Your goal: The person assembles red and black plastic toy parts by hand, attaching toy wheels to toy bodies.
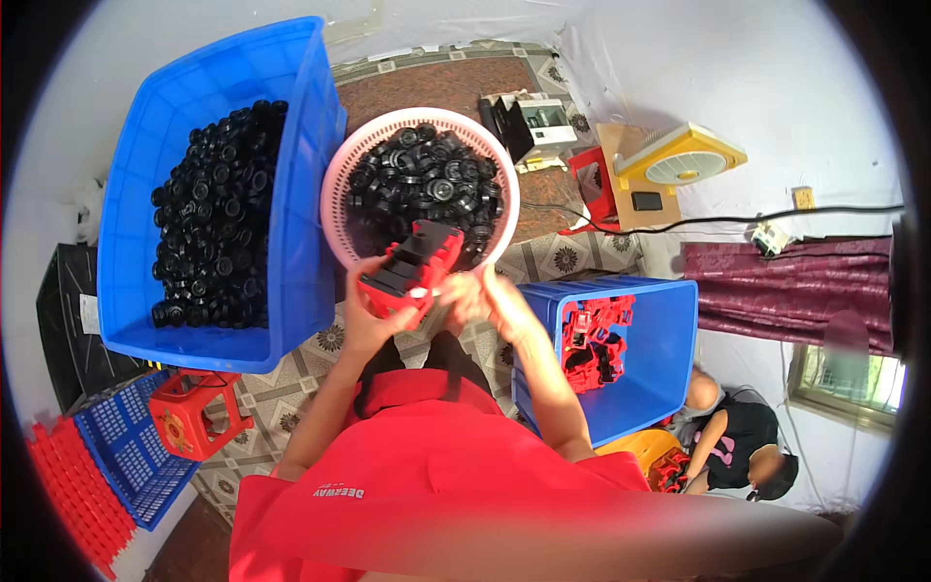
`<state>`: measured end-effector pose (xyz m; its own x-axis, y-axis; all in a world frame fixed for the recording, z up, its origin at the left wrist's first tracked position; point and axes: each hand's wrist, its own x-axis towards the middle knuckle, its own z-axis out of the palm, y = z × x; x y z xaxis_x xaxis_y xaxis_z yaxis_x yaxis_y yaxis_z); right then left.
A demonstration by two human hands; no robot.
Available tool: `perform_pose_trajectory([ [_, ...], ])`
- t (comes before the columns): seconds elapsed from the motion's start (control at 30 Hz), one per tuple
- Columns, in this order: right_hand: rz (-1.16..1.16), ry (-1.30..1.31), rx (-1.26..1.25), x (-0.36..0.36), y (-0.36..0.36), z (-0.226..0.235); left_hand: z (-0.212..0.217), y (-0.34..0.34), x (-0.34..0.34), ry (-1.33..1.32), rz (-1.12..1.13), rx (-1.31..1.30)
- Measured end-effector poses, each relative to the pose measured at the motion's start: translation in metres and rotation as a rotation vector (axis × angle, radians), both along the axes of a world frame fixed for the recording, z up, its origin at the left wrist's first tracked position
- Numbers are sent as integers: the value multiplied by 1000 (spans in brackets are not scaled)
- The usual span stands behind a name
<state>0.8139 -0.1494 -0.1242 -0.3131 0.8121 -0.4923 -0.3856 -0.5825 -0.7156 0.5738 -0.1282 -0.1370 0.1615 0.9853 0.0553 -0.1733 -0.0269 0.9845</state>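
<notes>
My left hand (pixel 367 308) grips a red plastic toy body with black parts (pixel 412 270), held just in front of a pink round basket (pixel 341 165) heaped with small black wheels (pixel 427 179). My right hand (pixel 482 297) is curled beside the red piece, fingers closed at its right end; whether it pinches a wheel is hidden. Both forearms come up from my red shirt at the bottom.
A large blue crate (pixel 141 126) of black wheels stands at the left. A smaller blue bin (pixel 669 320) with red parts sits at the right. A red stool (pixel 194 412), blue trays (pixel 131 451), a yellow fan (pixel 684 160) and a seated person (pixel 737 446) surround me.
</notes>
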Motion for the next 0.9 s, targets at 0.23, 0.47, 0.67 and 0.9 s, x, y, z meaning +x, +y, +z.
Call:
perform_pose_trajectory([
  [0.23, 51, -2066, 552, -10, 135, -92, 4, 15, -56, -360, -158, -394],
  [0.47, 86, -2056, 868, -14, 141, -114, 6, 38, -45, -732, -149, -517],
  [0.67, -187, -1696, 965, 1, 128, -111, 17, 73, -17, -623, -185, -501],
  [0.9, -243, -81, 347, 10, 84, 36, 47, 93, 1, -80, -278, -629],
])
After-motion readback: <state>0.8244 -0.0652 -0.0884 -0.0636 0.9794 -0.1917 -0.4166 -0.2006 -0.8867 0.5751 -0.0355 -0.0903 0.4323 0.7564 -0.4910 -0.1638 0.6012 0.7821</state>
